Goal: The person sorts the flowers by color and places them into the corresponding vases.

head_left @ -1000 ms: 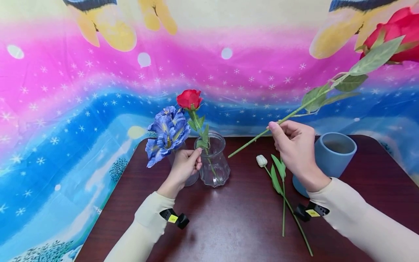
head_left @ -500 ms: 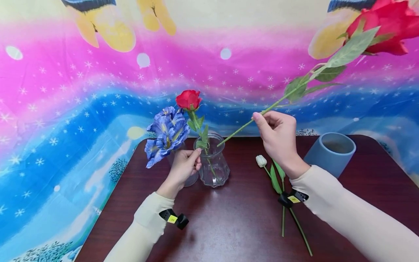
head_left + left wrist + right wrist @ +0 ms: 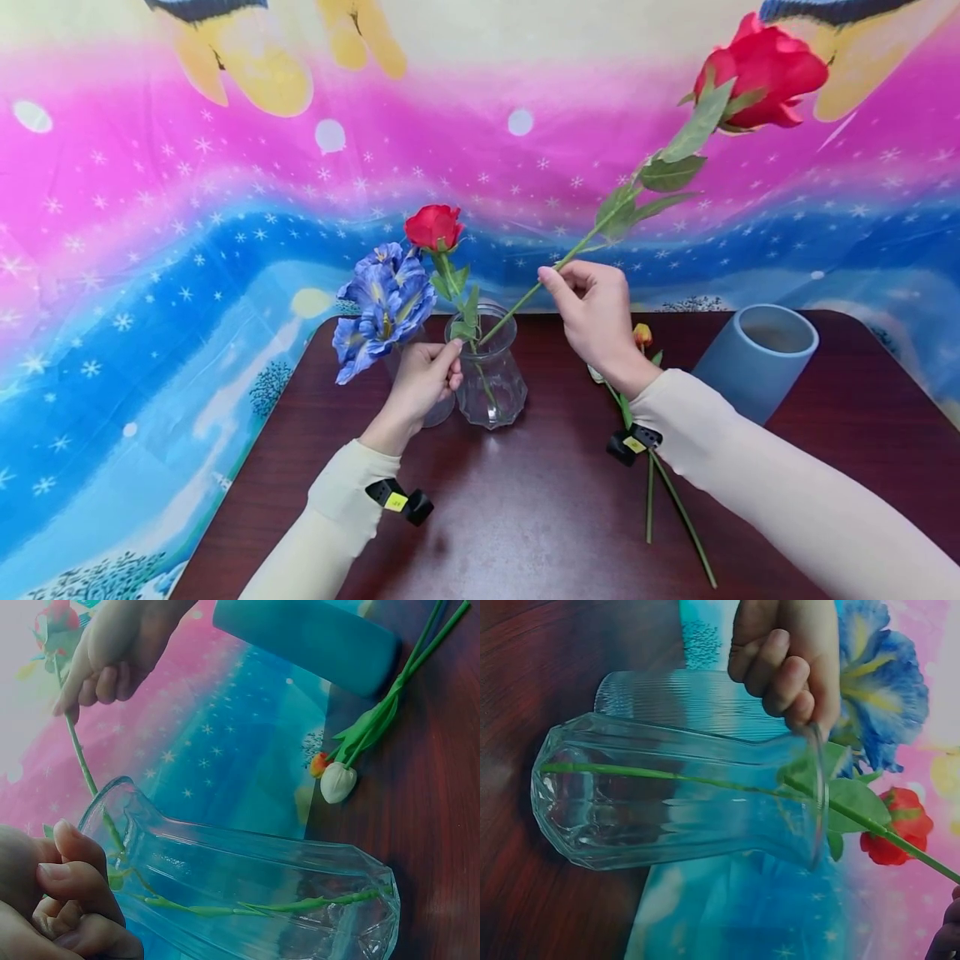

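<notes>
My left hand pinches the rim of a clear glass vase, which stands upright on the table. A small red rose leans in this vase, its stem reaching the bottom. Between thumb and fingers, my right hand pinches the green stem of a larger red rose. That rose tilts up to the right, and its lower stem end is inside the vase's mouth. Close behind my left hand, blue irises rise from a ribbed clear glass.
A white tulip and an orange-yellow tulip lie on the dark wooden table, partly hidden by my right wrist. Farther right is a blue-grey vase. A printed cloth hangs behind the table.
My right hand has moved left with the large rose, bringing its stem end from outside the vase into the mouth. The orange-yellow tulip has come into sight. My left hand has stayed put.
</notes>
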Demonstrator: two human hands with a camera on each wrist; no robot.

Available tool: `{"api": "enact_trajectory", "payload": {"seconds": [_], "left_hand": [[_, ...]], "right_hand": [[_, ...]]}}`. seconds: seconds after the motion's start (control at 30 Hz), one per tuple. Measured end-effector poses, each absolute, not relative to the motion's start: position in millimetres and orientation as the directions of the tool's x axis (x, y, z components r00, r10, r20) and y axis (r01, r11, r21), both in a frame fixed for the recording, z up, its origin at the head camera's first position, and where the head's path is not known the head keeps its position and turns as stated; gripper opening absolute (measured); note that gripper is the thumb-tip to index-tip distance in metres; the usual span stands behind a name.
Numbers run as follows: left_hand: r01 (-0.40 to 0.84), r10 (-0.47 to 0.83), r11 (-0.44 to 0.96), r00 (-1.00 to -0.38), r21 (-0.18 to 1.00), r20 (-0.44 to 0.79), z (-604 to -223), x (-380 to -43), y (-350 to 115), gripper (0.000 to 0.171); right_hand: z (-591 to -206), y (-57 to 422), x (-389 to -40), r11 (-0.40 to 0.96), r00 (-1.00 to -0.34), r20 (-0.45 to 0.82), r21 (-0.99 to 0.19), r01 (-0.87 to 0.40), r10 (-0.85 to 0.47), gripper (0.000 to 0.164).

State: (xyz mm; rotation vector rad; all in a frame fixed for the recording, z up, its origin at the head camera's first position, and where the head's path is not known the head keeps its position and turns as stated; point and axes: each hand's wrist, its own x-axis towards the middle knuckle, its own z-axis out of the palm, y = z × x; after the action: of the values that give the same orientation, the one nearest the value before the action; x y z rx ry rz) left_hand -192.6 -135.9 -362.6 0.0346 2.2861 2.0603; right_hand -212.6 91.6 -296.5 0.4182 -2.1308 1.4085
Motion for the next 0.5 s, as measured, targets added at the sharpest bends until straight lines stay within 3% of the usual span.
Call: {"api": "enact_trajectory", "payload": {"seconds": [0.5], "left_hand": [[-0.035, 0.056, 0.093, -0.998, 0.995, -0.041, -362.0, -193.0, -134.7, 0.045]], "right_hand": [[-314.7, 69.8, -217.7, 0.516, -0.852, 0.517, -0.711, -0.478, -0.078, 0.028]]}}
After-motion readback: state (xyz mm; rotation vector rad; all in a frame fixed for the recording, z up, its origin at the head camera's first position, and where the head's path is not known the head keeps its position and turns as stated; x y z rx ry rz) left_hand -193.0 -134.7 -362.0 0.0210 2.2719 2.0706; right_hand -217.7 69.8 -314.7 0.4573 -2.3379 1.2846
